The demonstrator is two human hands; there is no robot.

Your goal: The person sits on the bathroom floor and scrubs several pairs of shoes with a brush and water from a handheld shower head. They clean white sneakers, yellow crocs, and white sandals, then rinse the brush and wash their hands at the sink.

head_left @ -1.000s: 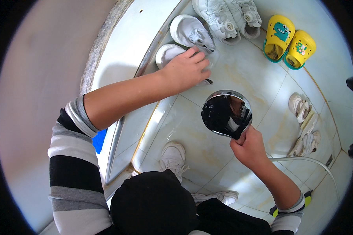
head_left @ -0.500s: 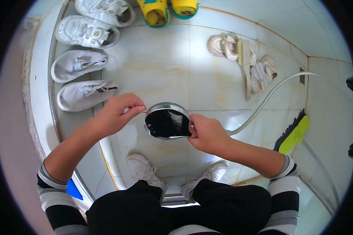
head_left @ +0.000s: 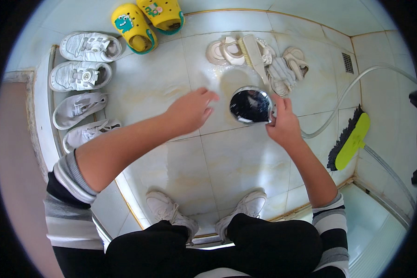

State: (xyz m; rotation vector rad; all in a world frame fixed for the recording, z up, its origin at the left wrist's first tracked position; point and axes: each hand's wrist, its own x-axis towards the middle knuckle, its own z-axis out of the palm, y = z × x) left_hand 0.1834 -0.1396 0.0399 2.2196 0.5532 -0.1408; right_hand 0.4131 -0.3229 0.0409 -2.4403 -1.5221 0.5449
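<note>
My right hand (head_left: 284, 123) grips the neck of a round shower head (head_left: 250, 105) with a black back and chrome rim. Its spray face is turned down toward the tiles and hidden. A pale hose (head_left: 350, 88) runs off to the right from behind that hand. My left hand (head_left: 191, 110) hangs to the left of the shower head, apart from it, fingers stretched and holding nothing. Beyond the shower head lie pale sandals (head_left: 224, 52) and a scrub brush (head_left: 254, 56) with a whitish handle. The tiles beside them look wet.
White sneakers (head_left: 81, 76) stand in a row along the left ledge. Yellow clogs (head_left: 135, 31) sit at the far left. A lime-green broom head (head_left: 353, 141) with dark bristles lies right, below a floor drain (head_left: 347, 62). My white shoes (head_left: 167, 206) are on the floor in front.
Both hands have moved forward and right, bringing the shower head close to the sandals and brush. My left hand's fingers have spread. The view has shifted, showing more of the clogs.
</note>
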